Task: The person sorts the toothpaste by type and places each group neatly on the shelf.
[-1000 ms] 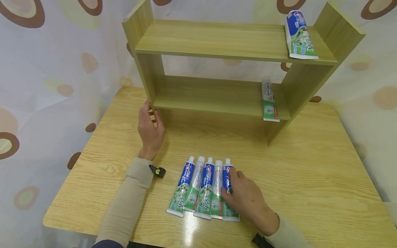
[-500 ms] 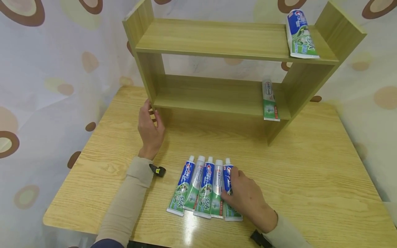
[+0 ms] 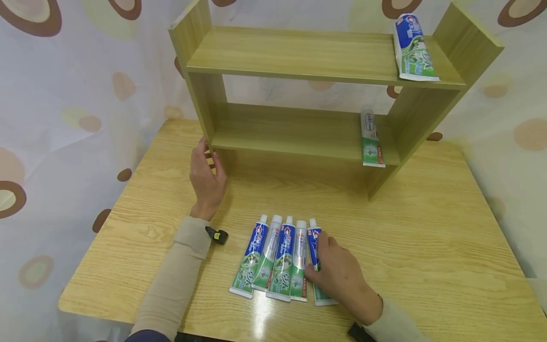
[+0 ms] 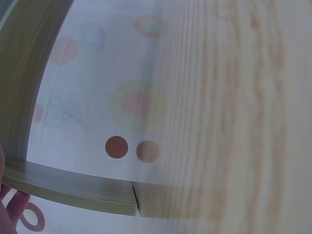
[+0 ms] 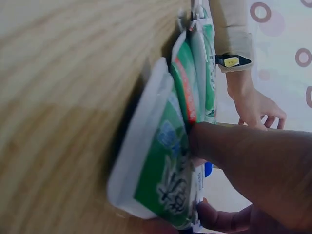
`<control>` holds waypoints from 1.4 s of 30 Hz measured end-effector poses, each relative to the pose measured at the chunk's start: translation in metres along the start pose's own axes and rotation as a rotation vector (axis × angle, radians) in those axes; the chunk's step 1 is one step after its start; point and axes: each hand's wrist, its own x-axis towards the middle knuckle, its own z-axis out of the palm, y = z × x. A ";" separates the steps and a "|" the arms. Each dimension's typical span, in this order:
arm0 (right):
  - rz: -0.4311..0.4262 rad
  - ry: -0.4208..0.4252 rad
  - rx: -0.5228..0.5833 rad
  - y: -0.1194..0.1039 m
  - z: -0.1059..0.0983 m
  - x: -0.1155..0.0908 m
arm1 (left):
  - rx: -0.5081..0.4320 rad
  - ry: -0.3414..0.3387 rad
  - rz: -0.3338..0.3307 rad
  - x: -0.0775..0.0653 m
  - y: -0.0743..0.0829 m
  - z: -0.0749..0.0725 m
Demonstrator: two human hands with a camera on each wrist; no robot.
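My right hand [image 3: 344, 275] grips the rightmost blue-and-green toothpaste tube [image 3: 314, 240], thumb on its left side, and covers much of it. That tube lies on the table; its crimped end [image 5: 134, 141] shows large in the right wrist view. Left of it lie a silver-and-green tube [image 3: 300, 256], a blue-and-green tube [image 3: 284, 259], another silver-and-green tube [image 3: 270, 254] and another blue-and-green tube [image 3: 252, 259], side by side with caps pointing away. My left hand [image 3: 208, 183] holds the left side panel of the wooden shelf [image 3: 290, 135] near its lower board; some fingertips are hidden behind the panel.
One blue-and-green tube [image 3: 414, 50] lies on the shelf's upper board at the right. A silver-and-green tube [image 3: 371, 140] rests on the lower board, its end slightly over the front edge. The wooden table [image 3: 448, 237] extends right, and a patterned curtain [image 3: 85, 85] hangs behind.
The rightmost tube's crimped end has swung to the right, and a narrow gap now parts it from the neighbouring silver tube. My left hand and the shelf have stayed in place.
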 end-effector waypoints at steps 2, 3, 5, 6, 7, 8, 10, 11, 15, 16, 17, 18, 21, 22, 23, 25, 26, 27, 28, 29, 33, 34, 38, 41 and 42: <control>-0.009 0.015 -0.006 0.001 0.001 -0.001 | 0.000 -0.002 0.000 0.001 0.000 0.000; -0.013 0.023 -0.007 0.001 0.001 -0.002 | -0.002 -0.003 0.000 0.001 0.000 0.001; -0.020 0.036 -0.008 0.001 0.002 -0.002 | -0.002 -0.007 -0.001 0.001 0.000 0.001; -0.025 0.043 -0.008 0.002 0.002 -0.002 | -0.002 -0.009 -0.001 0.001 0.000 0.001; -0.027 0.048 -0.004 0.002 0.002 -0.003 | -0.003 -0.011 -0.001 0.001 0.000 0.001; -0.027 0.052 0.001 0.002 0.002 -0.003 | -0.003 -0.013 -0.002 0.001 0.000 0.001; -0.021 0.051 0.014 0.002 0.003 -0.003 | -0.001 -0.015 -0.002 0.001 0.000 0.001; -0.016 0.049 0.020 0.002 0.003 -0.003 | 0.000 -0.014 -0.001 0.001 0.000 0.001; 0.001 0.031 0.045 0.003 0.004 -0.003 | 0.012 -0.007 0.002 0.000 0.000 0.000; 0.002 0.029 0.049 0.003 0.004 -0.003 | 0.014 -0.005 0.004 0.000 0.000 0.000; 0.003 0.026 0.053 0.003 0.003 -0.003 | 0.016 -0.005 0.005 0.000 0.000 0.000; 0.003 0.024 0.057 0.004 0.003 -0.003 | 0.018 -0.004 0.006 0.000 0.000 0.000; -0.003 0.029 0.073 0.005 0.002 -0.003 | 0.013 -0.002 0.007 0.000 0.000 0.000; -0.007 0.034 0.077 0.005 0.001 -0.003 | 0.013 -0.002 0.008 0.001 0.000 0.000; -0.010 0.041 0.082 0.006 0.000 -0.004 | 0.010 -0.001 0.008 0.001 0.000 0.000; -0.022 0.062 0.093 0.006 -0.002 -0.004 | 0.008 0.000 0.009 0.001 0.000 0.000; -0.028 0.074 0.096 0.007 -0.003 -0.004 | 0.009 -0.001 0.009 0.001 -0.001 0.001; -0.033 0.084 0.098 0.007 -0.003 -0.004 | 0.009 -0.001 0.008 0.001 -0.001 0.001; -0.039 0.095 0.100 0.007 -0.004 -0.004 | 0.010 0.000 0.009 0.001 -0.001 0.001; -0.042 0.105 0.101 0.007 -0.004 -0.003 | 0.011 0.001 0.008 0.000 -0.001 0.001; -0.045 0.125 0.099 0.007 -0.004 -0.003 | 0.011 0.004 0.005 -0.001 -0.001 0.002; -0.045 0.126 0.097 0.007 -0.005 -0.003 | 0.013 0.004 0.006 -0.001 -0.001 0.002; -0.052 0.131 0.099 0.007 -0.006 -0.002 | 0.007 -0.002 -0.001 -0.002 -0.001 0.001; -0.068 0.147 0.100 0.008 -0.010 -0.002 | 0.002 -0.005 -0.006 -0.001 0.000 0.001; -0.072 0.151 0.104 0.008 -0.011 -0.001 | 0.001 -0.006 -0.006 -0.001 0.000 0.000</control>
